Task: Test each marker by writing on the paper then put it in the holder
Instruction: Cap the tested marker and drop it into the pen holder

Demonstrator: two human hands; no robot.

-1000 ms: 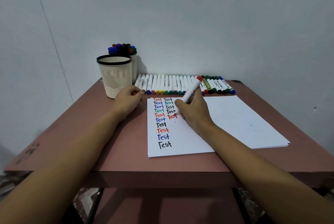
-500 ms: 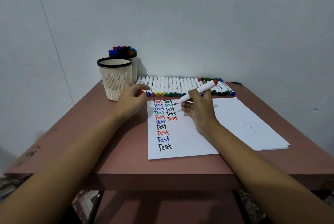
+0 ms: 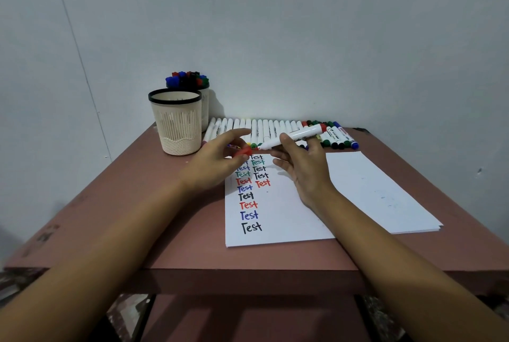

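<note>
Left hand (image 3: 217,161) lifted cap (image 3: 243,152) toward marker (image 3: 296,136) | right hand (image 3: 303,165) gripping marker

1. A plain, pale grey-white wall (image 3: 275,24) fills the upper half; the light on it is soft and even.
2. A thin seam (image 3: 77,46) slants down the wall's left part; a small dark mark (image 3: 479,170) sits low at the right.
3. The worktop (image 3: 137,203) is dusty pink-brown (scuffed near its left edge); it stands against the wall.
4. Beneath it is a lower panel (image 3: 248,319) of the same colour; mottled floor (image 3: 129,311) shows at lower left.
</note>
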